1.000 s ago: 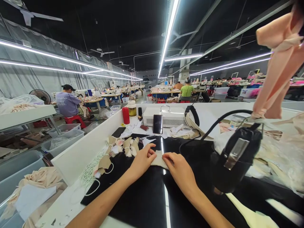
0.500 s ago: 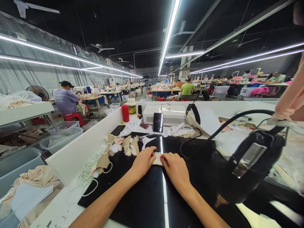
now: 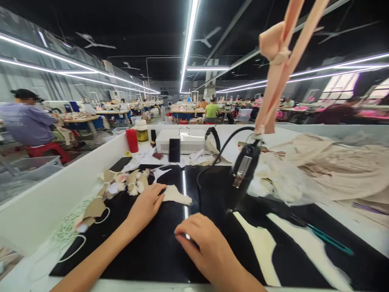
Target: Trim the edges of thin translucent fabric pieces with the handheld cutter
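My left hand (image 3: 148,202) is closed at the left end of a small cream fabric piece (image 3: 176,195), its fingertips over that edge. The piece lies on the black board (image 3: 146,247), its narrow end pointing right. Nearer to me, my right hand (image 3: 202,239) hovers off the fabric, fingers curled and thumb apart, with nothing visible between them. To its right, a pale yellow cut piece (image 3: 259,245) and a whitish cut piece (image 3: 306,245) lie on the board. Teal-handled tweezers or a similar slim tool (image 3: 330,239) rests beside them.
A black tool with a metal plate (image 3: 244,164) hangs from pinkish fabric strips (image 3: 273,85), trailing a black cable. Tied fabric bundles (image 3: 133,180) and pale green cord (image 3: 71,221) lie at left. Behind stand a white metal box (image 3: 180,140), phone (image 3: 174,150) and red spool (image 3: 131,140).
The view has swung right. My right hand has let go of the cream piece and moved toward me and right. The piece now lies more spread out, my left hand still at it.
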### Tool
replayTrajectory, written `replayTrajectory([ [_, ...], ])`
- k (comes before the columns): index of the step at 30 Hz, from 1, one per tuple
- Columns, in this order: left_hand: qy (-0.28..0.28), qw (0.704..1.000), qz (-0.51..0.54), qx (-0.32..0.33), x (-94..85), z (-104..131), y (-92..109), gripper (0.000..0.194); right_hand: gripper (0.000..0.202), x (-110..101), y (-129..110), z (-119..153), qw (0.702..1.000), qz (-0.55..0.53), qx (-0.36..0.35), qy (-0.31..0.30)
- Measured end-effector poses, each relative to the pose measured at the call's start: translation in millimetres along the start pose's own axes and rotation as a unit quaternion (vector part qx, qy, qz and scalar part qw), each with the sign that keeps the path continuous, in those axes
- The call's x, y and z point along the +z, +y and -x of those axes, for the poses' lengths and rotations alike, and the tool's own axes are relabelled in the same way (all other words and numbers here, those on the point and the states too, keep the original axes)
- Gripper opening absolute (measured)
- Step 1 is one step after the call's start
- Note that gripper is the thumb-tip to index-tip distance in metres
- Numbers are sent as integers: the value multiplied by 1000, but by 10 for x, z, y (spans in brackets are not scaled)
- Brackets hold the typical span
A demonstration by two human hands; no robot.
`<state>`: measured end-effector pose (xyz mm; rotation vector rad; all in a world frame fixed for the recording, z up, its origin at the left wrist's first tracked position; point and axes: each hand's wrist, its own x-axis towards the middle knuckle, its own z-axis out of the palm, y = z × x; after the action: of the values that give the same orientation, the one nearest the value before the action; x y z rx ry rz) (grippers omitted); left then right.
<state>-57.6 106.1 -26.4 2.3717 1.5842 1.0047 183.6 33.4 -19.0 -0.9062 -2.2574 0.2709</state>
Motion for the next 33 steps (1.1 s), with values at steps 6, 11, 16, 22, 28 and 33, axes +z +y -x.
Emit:
replayTrajectory([
  [6, -62, 995, 23, 76, 103, 275, 449, 29, 16, -651, 336, 887, 993, 54, 97, 39],
  [11, -156, 977, 8, 145, 362, 433, 1022, 31, 23, -1007, 737, 1343, 971, 134, 161, 116],
  [16, -223, 959, -24, 173, 667, 428, 1494, 32, 24, -956, 820, 1446, 957, 190, 163, 148],
  [22, -281, 945, -121, 114, 924, 280, 1917, 57, 28, -748, 877, 1315, 954, 220, 146, 140],
  [28, -323, 919, -199, 104, 975, 203, 2101, 68, 28, -760, 919, 1401, 950, 227, 141, 162],
  [33, -266, 936, -194, 121, 1070, 289, 2033, 68, 21, -968, 806, 1525, 923, 171, 185, 290],
])
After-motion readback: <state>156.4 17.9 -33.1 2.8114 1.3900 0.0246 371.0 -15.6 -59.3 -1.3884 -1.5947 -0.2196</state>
